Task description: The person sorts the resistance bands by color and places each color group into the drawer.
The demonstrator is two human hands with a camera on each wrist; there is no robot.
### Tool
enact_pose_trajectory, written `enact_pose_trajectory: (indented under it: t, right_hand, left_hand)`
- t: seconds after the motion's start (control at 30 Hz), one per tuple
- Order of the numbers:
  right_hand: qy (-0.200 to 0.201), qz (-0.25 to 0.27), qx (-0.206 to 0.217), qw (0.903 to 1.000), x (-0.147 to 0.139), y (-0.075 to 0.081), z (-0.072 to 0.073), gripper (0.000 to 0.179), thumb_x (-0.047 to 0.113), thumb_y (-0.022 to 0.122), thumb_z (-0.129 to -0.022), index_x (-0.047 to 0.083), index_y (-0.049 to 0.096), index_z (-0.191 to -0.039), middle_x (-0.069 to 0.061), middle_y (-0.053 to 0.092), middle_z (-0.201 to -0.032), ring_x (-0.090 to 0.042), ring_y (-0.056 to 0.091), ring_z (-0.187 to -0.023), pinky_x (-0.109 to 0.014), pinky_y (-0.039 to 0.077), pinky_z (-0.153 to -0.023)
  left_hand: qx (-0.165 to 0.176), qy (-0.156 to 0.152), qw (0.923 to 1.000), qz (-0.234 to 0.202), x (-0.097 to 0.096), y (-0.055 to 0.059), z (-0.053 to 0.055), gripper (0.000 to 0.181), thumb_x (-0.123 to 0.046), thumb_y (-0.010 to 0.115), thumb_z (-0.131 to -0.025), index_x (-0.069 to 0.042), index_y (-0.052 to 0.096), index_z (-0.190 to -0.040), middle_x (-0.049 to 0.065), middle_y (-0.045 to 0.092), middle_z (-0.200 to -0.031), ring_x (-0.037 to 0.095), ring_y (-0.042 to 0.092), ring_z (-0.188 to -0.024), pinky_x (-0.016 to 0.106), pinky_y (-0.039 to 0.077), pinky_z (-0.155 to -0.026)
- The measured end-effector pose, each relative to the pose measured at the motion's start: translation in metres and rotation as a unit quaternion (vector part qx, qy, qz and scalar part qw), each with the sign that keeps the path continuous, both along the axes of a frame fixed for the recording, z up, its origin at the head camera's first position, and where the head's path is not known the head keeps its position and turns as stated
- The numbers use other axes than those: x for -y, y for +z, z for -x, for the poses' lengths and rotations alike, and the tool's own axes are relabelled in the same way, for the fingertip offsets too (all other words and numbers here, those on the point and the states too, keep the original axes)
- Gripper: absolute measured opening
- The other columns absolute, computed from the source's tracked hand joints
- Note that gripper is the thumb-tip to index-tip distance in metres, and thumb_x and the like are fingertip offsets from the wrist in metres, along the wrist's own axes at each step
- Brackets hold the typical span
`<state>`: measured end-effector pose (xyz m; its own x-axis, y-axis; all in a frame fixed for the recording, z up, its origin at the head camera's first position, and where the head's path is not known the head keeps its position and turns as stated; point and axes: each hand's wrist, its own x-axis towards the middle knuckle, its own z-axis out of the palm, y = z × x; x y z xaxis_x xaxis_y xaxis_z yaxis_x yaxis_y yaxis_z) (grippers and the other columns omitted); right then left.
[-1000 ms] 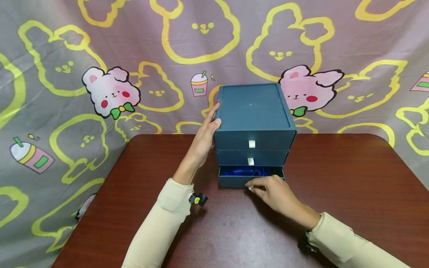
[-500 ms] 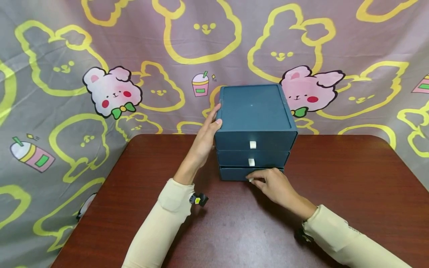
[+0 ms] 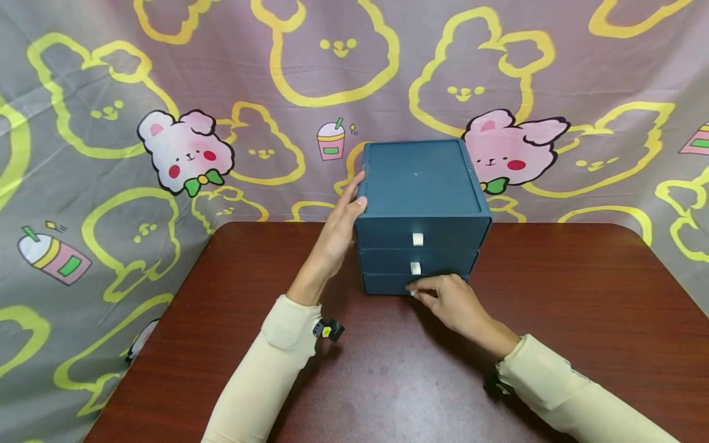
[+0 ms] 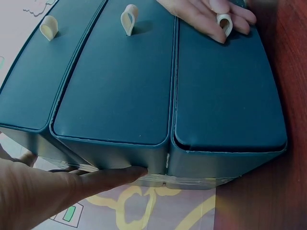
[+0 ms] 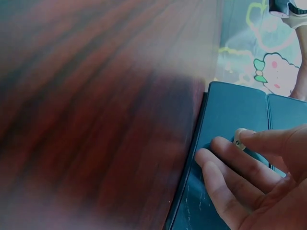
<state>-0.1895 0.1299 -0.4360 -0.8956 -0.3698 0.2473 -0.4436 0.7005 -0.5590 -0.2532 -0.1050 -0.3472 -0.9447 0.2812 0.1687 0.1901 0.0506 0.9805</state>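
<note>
A dark teal three-drawer box point(image 3: 423, 178) stands on the table in the head view. Against its left side rests my left hand point(image 3: 335, 237), fingers extended and thumb near the top front edge. My right hand point(image 3: 451, 301) pinches the small off-white pull tab point(image 4: 225, 22) of the bottom drawer point(image 3: 384, 284) between thumb and finger. That drawer's front lies about level with the others, and a thin dark gap shows along one edge in the left wrist view. What lies inside is hidden. The right wrist view shows the thumb point(image 5: 252, 138) on the tab.
The upper drawers carry matching loop tabs, one on the top drawer point(image 4: 49, 28) and one on the middle drawer point(image 4: 128, 20). Beneath everything is a reddish-brown wooden table point(image 3: 581, 307). A patterned cloth point(image 3: 266, 74) hangs behind the table and on its left.
The bottom drawer, open a second ago with blue contents showing, has slid back into the box with my right hand on its tab. My left hand has stayed on the box's side.
</note>
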Motion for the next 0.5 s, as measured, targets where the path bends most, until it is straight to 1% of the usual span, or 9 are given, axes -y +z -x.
enact_pose_trajectory:
  t: [0.27, 0.37, 0.47, 0.5]
  right_hand:
    - [-0.004, 0.004, 0.010, 0.9999, 0.0015, -0.0009, 0.0022, 0.019, 0.008, 0.075, -0.095, 0.013, 0.083, -0.111, -0.005, 0.082, -0.107, -0.008, 0.055, -0.071, -0.026, 0.044, -0.066]
    - [0.003, 0.001, 0.013, 0.9999, 0.0009, -0.0007, 0.0013, 0.022, 0.007, 0.074, -0.095, 0.013, 0.082, -0.115, -0.006, 0.081, -0.110, -0.006, 0.054, -0.071, -0.025, 0.043, -0.065]
    - [0.014, 0.002, 0.019, 0.9997, -0.0015, 0.0006, -0.0018, 0.026, 0.005, 0.073, -0.095, 0.013, 0.081, -0.119, -0.008, 0.080, -0.115, -0.004, 0.048, -0.063, -0.024, 0.040, -0.060]
    - [0.015, 0.002, 0.016, 0.9997, -0.0030, 0.0015, -0.0034, 0.027, 0.005, 0.074, -0.095, 0.013, 0.081, -0.119, -0.009, 0.080, -0.115, -0.004, 0.049, -0.065, -0.024, 0.041, -0.061]
  left_hand:
    - [-0.005, -0.001, 1.0000, 0.000, 0.0003, -0.0013, 0.0027, 0.058, -0.042, 0.042, -0.108, -0.044, 0.026, -0.164, -0.003, 0.010, -0.176, 0.029, 0.013, -0.162, 0.083, 0.018, -0.116]
    - [-0.004, 0.000, 1.0000, 0.001, 0.0018, -0.0021, 0.0029, 0.058, -0.043, 0.043, -0.108, -0.044, 0.026, -0.164, -0.004, 0.011, -0.176, 0.029, 0.014, -0.162, 0.083, 0.018, -0.115]
    - [-0.001, 0.001, 1.0000, 0.006, 0.0036, -0.0024, 0.0023, 0.058, -0.043, 0.043, -0.109, -0.044, 0.026, -0.164, -0.004, 0.012, -0.176, 0.027, 0.014, -0.162, 0.082, 0.019, -0.116]
    - [0.000, 0.000, 1.0000, 0.007, 0.0043, -0.0024, 0.0019, 0.057, -0.043, 0.042, -0.109, -0.044, 0.026, -0.164, -0.004, 0.012, -0.176, 0.026, 0.014, -0.162, 0.080, 0.019, -0.117]
